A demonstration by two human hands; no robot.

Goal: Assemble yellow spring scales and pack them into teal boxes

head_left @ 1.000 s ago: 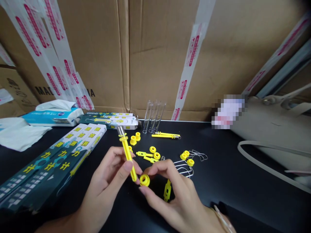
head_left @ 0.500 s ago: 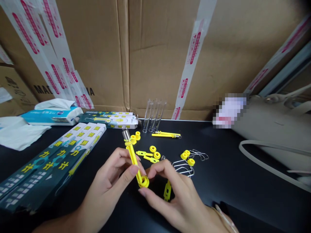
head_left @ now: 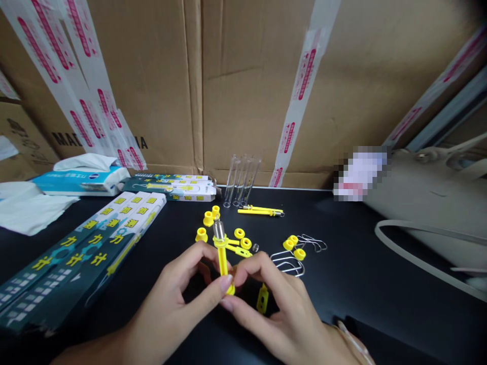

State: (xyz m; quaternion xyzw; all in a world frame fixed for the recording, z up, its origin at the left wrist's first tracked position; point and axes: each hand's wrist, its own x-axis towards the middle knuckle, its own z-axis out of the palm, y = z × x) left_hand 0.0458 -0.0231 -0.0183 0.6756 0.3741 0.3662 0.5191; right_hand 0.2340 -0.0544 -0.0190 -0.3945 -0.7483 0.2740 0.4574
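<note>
Between its thumb and fingers my left hand (head_left: 182, 299) grips a yellow plastic spring-scale rod (head_left: 223, 261). The rod stands nearly upright, with a coiled metal spring (head_left: 219, 230) and a small hook at its top. At the rod's lower end my right hand (head_left: 281, 304) pinches a yellow ring (head_left: 231, 290), mostly hidden by the fingertips. Whether the ring is fitted onto the rod I cannot tell. Just behind the hands lie loose yellow rings (head_left: 245, 243) and a slotted yellow piece (head_left: 242, 251). Another slotted yellow piece (head_left: 262, 299) is beside my right fingers.
Wire hooks (head_left: 287, 263) and yellow caps (head_left: 300, 254) lie right of centre. Clear tubes (head_left: 239, 182) stand near the cardboard wall (head_left: 247, 91), with two finished-looking rods (head_left: 261, 211) before them. Printed boxes (head_left: 95, 238) and a tissue pack (head_left: 79, 182) are left; a grey bag (head_left: 429, 203) right.
The rod has swung more upright and moved slightly right, its spring end lower. My left thumb has come closer to my right fingertips, and the ring is now more covered.
</note>
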